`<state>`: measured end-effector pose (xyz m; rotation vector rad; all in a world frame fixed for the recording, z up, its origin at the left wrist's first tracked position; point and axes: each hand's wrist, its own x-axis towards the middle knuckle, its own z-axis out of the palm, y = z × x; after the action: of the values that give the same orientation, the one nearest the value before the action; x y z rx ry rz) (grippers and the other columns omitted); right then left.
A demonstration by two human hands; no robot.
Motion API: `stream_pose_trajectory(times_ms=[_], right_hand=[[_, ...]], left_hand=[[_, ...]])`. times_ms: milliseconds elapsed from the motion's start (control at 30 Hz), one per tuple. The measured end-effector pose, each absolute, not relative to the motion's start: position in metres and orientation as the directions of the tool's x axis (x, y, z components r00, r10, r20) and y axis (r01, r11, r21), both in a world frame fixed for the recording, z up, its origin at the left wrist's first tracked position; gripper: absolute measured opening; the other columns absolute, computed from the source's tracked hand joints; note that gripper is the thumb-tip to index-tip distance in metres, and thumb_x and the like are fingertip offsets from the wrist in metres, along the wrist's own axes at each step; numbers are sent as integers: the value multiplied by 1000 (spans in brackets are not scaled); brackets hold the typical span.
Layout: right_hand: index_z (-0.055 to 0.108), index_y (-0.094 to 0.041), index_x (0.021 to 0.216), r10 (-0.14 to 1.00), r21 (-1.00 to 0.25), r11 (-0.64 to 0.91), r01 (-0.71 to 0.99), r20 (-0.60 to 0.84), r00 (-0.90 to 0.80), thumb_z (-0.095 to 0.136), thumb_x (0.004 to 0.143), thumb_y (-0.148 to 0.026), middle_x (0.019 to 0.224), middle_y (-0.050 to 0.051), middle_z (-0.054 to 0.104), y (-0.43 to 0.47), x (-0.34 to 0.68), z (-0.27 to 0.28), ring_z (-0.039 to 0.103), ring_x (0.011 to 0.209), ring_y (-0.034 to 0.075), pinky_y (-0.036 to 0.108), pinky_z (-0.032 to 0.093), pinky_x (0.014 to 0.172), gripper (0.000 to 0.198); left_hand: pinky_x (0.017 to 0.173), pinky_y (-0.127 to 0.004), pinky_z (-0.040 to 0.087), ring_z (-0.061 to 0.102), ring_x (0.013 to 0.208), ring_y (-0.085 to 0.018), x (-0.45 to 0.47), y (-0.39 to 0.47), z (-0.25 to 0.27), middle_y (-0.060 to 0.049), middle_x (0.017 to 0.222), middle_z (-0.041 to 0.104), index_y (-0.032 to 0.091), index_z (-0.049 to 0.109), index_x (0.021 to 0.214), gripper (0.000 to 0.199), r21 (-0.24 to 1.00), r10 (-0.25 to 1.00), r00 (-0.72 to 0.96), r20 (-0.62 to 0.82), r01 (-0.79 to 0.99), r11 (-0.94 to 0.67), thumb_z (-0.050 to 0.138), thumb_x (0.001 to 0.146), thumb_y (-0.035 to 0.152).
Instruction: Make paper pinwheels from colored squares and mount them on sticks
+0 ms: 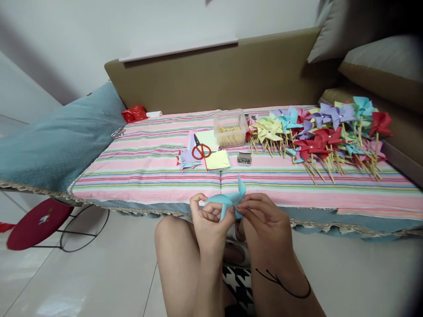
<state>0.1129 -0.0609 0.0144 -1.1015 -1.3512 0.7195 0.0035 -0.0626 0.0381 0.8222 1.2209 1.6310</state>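
I'm holding a light-blue paper pinwheel between both hands, just above my knees and right at the near edge of the striped bed cover. My left hand is pinching the folded blades from the left — fingers curled narrow around the paper. My right hand is closing thumb and forefinger on the centre, apparently on a small pin; the pin itself is too small to be sure of. I'm judging this as the pinning step: blades gathered, centre being fixed. The next move probably calls for a wooden stick, and those are sitting in the clear plastic box well apart from my hands, mid-cover. Beside it are red-handled scissors on cut paper squares, and a small tin of pins — nearer, straight ahead. Finished pinwheels are piling at the right. The blue one is touching both hands, not the cover.
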Motion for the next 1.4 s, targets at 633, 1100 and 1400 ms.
stream_pose_trajectory(times_ms=[633,1100,1400], right_hand=[[69,-27,77,920,-918,331,219,366,140,65,82,-32,88,4,66,-62,115,22,60,89,22,41,46,82,8],[68,-27,76,923,-914,324,243,362,133,66,82,-29,87,4,67,-61,118,26,61,88,22,39,46,82,7],[68,-26,73,939,-939,263,221,302,165,67,78,-28,91,4,62,-61,115,28,60,90,22,39,46,82,5]], left_hand=[[57,-18,45,58,49,-8,4,-63,38,9,55,63,25,30,92,52,953,938,-345,-14,-288,-92,71,63,14],[57,-19,46,58,47,-8,5,-62,40,10,52,60,25,31,91,53,963,934,-358,-12,-254,-85,73,61,15],[55,-16,46,59,46,-7,1,-62,43,11,52,60,25,32,90,54,974,941,-338,17,-206,-91,73,59,11]])
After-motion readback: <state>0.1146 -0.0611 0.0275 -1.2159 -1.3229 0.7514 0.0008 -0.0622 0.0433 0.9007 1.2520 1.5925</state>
